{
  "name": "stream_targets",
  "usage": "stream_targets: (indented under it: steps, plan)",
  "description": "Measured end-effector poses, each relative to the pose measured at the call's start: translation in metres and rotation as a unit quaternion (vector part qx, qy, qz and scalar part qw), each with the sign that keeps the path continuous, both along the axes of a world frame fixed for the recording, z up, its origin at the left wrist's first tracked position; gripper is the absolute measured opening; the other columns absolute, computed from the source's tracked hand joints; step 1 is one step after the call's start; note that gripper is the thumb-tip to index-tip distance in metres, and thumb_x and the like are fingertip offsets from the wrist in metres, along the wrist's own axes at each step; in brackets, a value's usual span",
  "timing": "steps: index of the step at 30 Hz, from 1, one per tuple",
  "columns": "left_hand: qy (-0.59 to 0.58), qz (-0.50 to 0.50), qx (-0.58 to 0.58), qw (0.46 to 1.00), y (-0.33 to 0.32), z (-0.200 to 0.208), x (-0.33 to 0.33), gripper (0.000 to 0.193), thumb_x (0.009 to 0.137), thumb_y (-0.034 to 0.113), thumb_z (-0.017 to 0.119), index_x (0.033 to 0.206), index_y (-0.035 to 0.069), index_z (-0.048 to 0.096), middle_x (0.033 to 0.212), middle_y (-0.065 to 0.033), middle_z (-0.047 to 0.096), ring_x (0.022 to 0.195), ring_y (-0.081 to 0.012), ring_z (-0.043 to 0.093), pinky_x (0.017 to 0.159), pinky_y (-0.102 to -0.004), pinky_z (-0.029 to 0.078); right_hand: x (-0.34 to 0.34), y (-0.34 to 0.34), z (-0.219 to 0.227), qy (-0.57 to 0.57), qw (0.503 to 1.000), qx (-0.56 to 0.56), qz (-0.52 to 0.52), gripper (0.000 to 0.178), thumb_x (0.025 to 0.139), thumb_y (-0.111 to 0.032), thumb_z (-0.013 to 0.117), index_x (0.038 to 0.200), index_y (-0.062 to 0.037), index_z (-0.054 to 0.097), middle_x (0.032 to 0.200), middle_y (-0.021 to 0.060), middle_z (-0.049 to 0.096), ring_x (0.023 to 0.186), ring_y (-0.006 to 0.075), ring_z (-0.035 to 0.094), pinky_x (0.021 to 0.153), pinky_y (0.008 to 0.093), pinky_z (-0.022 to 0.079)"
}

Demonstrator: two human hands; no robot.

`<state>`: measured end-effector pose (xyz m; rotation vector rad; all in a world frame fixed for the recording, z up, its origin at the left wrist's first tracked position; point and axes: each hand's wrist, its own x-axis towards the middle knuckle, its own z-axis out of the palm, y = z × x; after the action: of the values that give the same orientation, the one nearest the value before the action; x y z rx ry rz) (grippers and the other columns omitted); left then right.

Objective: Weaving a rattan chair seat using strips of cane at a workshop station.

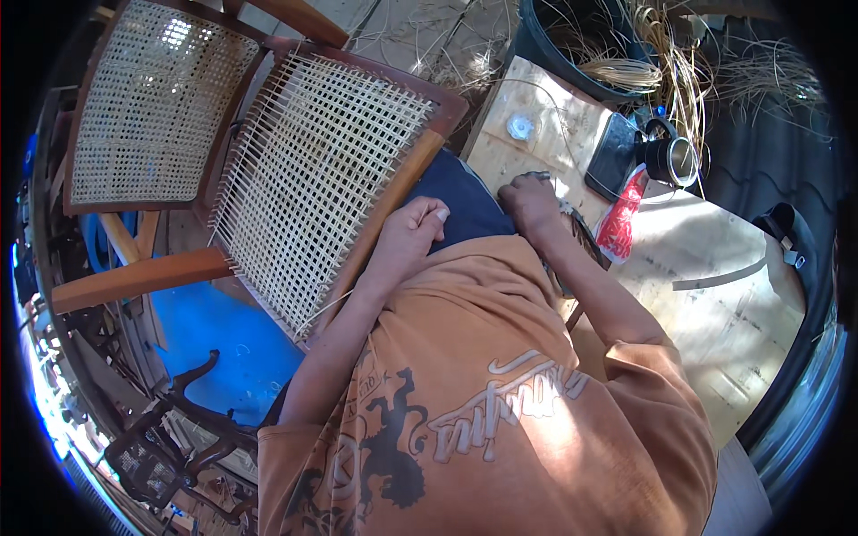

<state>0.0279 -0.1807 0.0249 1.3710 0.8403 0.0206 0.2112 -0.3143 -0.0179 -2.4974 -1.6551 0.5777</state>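
Observation:
To my left stands a wooden chair with a woven cane seat (313,156), its weave open, with loose strand ends along the edges. My left hand (413,230) is closed in a loose fist over my lap, beside the seat's near wooden rail (393,210). Whatever it holds, if anything, is hidden. A thin cane strand (332,308) sticks out by the rail's lower end, near my left forearm. My right hand (532,205) rests with curled fingers at the edge of a plywood board (514,103). Something small and dark (538,175) shows at its fingertips; I cannot tell what.
The chair's finished cane back (156,103) leans at far left. On the board lie a dark flat case (614,156), a black cup (670,161), a red-and-white packet (621,219) and a small clear round object (519,127). A dark bucket (527,40) holds cane strands. Blue sheeting (219,344) lies below the chair.

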Motion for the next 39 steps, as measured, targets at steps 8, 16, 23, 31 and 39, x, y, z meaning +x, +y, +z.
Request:
stream_targets:
  steps: [8,16,23,31,39]
  plan:
    - [-0.013,0.025,-0.021,0.999,-0.001,0.003,-0.002,0.017,0.091,0.016,0.053,0.094,0.000,0.058,0.070,0.0017,0.052,0.063,-0.0044,0.046,0.060,-0.0171,0.039,0.005,0.017,-0.006,0.037,0.994,-0.065,0.083,0.013,0.073,-0.010,0.053,0.081,-0.0047,0.061,0.091,0.0157,0.060,0.083,0.0338,0.061,0.071,0.0423,0.048]
    - [-0.079,-0.031,0.008,0.996,-0.013,0.040,0.018,0.018,0.088,0.014,0.054,0.095,-0.003,0.058,0.077,-0.0021,0.056,0.073,-0.0071,0.051,0.067,-0.0211,0.042,-0.023,0.019,0.084,0.592,0.709,0.195,-0.330,0.013,0.088,-0.019,0.058,0.087,-0.0066,0.056,0.068,-0.0023,0.050,0.060,0.0055,0.045,0.054,0.0200,0.037]
    - [-0.099,0.027,0.034,0.994,-0.005,0.054,0.002,0.012,0.087,0.009,0.053,0.090,-0.001,0.058,0.081,-0.0006,0.056,0.073,-0.0064,0.049,0.067,-0.0221,0.042,-0.059,0.043,0.091,0.627,0.664,0.211,-0.349,0.012,0.087,-0.019,0.060,0.088,-0.0078,0.056,0.072,-0.0035,0.052,0.062,0.0043,0.048,0.054,0.0190,0.041]
    - [-0.083,0.027,-0.036,0.996,-0.007,0.024,-0.008,0.008,0.085,0.007,0.053,0.087,0.000,0.058,0.076,0.0024,0.052,0.068,-0.0036,0.046,0.063,-0.0186,0.039,-0.059,0.042,0.085,0.612,0.694,0.175,-0.336,0.016,0.090,-0.019,0.054,0.095,-0.0047,0.058,0.075,-0.0021,0.055,0.063,0.0051,0.051,0.057,0.0183,0.042]
    - [0.052,-0.159,0.129,0.977,0.004,0.025,0.013,0.015,0.082,0.007,0.049,0.090,0.000,0.058,0.079,-0.0065,0.061,0.070,-0.0121,0.056,0.067,-0.0242,0.045,0.001,-0.101,0.014,0.230,0.883,0.125,-0.389,0.017,0.087,-0.017,0.055,0.094,-0.0026,0.061,0.064,0.0038,0.057,0.055,0.0133,0.054,0.053,0.0270,0.043]
